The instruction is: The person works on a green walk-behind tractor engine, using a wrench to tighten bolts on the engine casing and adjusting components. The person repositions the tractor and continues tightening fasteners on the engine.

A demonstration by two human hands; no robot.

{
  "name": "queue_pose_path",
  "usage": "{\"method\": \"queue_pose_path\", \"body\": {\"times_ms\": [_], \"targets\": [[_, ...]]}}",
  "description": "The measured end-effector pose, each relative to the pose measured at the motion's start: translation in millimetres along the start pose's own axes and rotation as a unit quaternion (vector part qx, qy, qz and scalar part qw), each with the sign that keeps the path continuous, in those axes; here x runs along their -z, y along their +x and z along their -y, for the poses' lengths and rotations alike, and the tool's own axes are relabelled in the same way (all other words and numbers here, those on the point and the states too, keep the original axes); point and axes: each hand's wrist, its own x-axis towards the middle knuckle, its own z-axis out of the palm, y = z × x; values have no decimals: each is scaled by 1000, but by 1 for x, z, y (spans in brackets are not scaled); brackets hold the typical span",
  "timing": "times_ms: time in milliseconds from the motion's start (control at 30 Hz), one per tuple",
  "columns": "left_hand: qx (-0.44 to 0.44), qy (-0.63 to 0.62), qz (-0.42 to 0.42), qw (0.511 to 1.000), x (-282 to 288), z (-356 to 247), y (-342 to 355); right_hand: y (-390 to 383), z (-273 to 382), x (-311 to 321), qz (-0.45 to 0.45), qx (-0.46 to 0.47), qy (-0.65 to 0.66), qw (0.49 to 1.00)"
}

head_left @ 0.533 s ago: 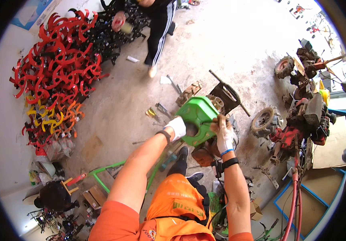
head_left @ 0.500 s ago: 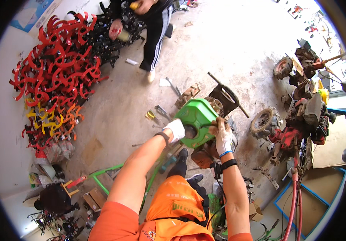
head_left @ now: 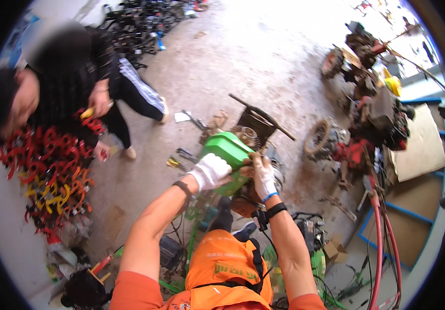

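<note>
A green fuel-tank-like housing (head_left: pixel 225 149) is held over a small engine machine (head_left: pixel 256 135) on the floor. My left hand (head_left: pixel 212 171), in a white glove, is closed at the housing's near left edge, its fingertips partly hidden. At the right edge, my right hand (head_left: pixel 261 175) pinches the housing; its white glove has dark, dirty fingertips. The housing is tilted, and its underside and the machine parts beneath are mostly hidden by my hands. A black handle frame (head_left: pixel 258 123) sticks up behind it.
Another person (head_left: pixel 72 88) bends at the left over a pile of red and yellow curved blades (head_left: pixel 46 155). Black metal parts (head_left: pixel 139 26) are heaped behind. Hand tools (head_left: pixel 183 157) lie left of the machine. A red tiller (head_left: pixel 372 124) stands at the right.
The housing has tipped, so its round opening no longer shows, and my left hand has come over its near side. The other person has moved left to the red blades. My view has shifted.
</note>
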Motion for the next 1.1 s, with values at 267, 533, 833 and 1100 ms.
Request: {"method": "queue_pose_path", "body": {"times_ms": [267,533,833,1100], "targets": [[-19,9,-65,998,-5,2,20,-36,35,87,-46,84,-66,993],[88,12,-147,985,-27,12,40,-65,17,136,-115,166,-40,979],[32,13,-125,992,-42,-44,74,-105,8,156,-143,128,15,981],[34,36,-156,987,-43,-47,84,-115,-4,176,-167,83,160,969]]}}
